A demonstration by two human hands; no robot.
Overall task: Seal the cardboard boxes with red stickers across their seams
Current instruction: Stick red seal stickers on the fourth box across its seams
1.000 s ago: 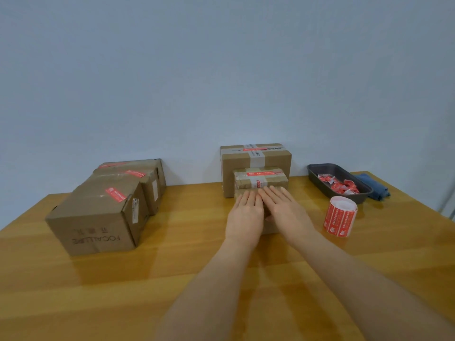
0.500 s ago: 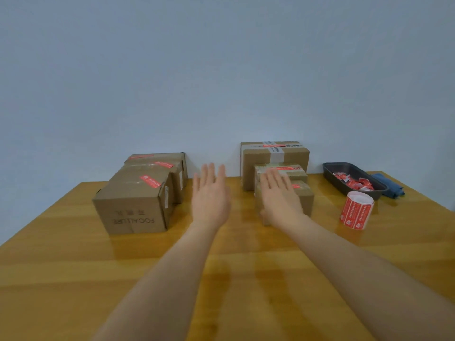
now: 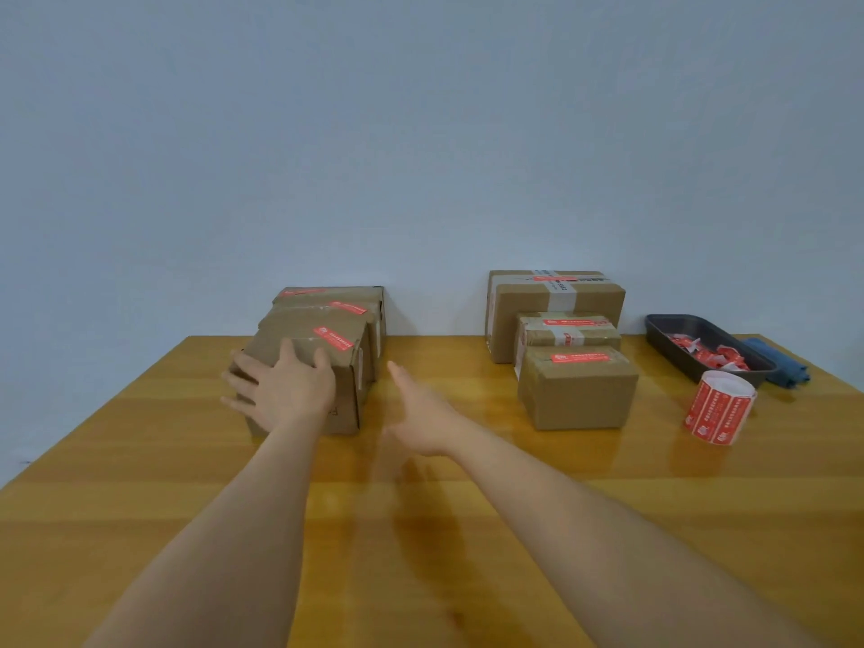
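Red stickers (image 3: 333, 337) already show on every box I can see, so sealing looks nearly done. Left hand (image 3: 285, 392) rests spread on the nearest left box (image 3: 348, 390); right hand (image 3: 421, 413) hovers loose, holding nothing.

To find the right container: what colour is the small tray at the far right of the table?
The rectangular tray is black or very dark grey, in the head view.

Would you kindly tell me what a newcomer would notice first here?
The left hand rests spread on the front cardboard box at the table's left, while the right hand hovers open beside it. Right of them stand three stickered boxes, then a red sticker roll.
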